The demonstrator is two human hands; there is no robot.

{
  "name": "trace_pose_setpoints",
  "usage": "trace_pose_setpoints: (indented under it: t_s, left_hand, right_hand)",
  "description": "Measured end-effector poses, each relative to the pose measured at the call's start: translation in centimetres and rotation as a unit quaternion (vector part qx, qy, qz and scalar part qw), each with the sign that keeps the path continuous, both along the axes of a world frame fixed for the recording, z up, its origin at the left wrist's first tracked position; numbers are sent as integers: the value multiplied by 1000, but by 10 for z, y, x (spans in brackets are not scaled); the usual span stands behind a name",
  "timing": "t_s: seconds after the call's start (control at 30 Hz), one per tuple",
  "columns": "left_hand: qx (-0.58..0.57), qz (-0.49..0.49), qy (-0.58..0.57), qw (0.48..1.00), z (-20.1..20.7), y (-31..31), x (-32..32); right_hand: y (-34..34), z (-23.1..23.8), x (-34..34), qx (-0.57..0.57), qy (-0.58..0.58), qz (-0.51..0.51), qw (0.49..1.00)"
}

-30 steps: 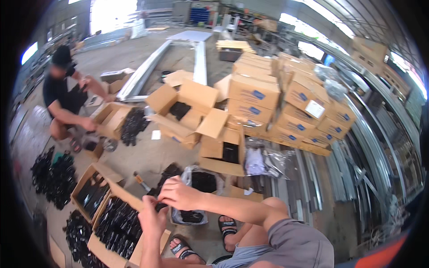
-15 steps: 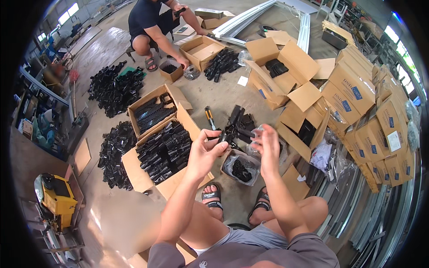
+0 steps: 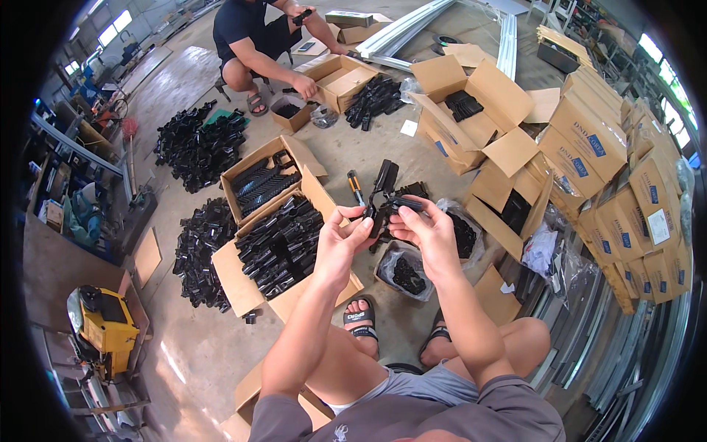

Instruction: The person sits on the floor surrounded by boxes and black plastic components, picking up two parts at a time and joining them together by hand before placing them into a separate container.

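Note:
In front of my knees, my left hand [image 3: 342, 241] pinches a black plastic part [image 3: 383, 180] with a long flat arm sticking up. On its other side, the thumb and fingers of my right hand [image 3: 426, 234] close on the same part; whether a smaller piece sits between them is hidden. Just beyond my left fingers a screwdriver [image 3: 356, 188] with an orange and black handle is visible. Below my hands a plastic-lined box [image 3: 421, 293] holds small black pieces, and a second plastic-lined container [image 3: 475, 247] of them is beside my right hand.
Open cartons [image 3: 237, 283] packed with black parts stand on my left, next to loose black piles [image 3: 199, 254]. More open cartons [image 3: 508, 107] and a stack of boxes [image 3: 633, 221] are on the right. A co-worker [image 3: 247, 48] sits at the far left among parts. Metal profiles [image 3: 582, 353] lie at right.
My right hand has come down and inward from beside the part, its spread fingers closing on it. My left hand keeps its pinch. The view has shifted slightly.

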State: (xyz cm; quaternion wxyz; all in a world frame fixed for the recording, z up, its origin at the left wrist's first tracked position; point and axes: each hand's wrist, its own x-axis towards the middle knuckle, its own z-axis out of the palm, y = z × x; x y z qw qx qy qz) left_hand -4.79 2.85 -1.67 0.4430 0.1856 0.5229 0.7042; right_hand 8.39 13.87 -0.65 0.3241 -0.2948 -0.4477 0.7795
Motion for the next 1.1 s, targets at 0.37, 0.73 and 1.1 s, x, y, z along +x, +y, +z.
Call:
trace_pose_setpoints:
  t_s: [0.37, 0.73, 1.1]
  left_hand:
    - [123, 82, 94, 985, 11, 5, 31]
    - [131, 110, 147, 974, 7, 0, 34]
    - [114, 122, 181, 969, 10, 2, 33]
  right_hand:
    - [4, -3, 18, 3, 85, 54, 995]
    - [0, -14, 17, -50, 195, 66, 977]
    - [-3, -15, 8, -21, 178, 23, 984]
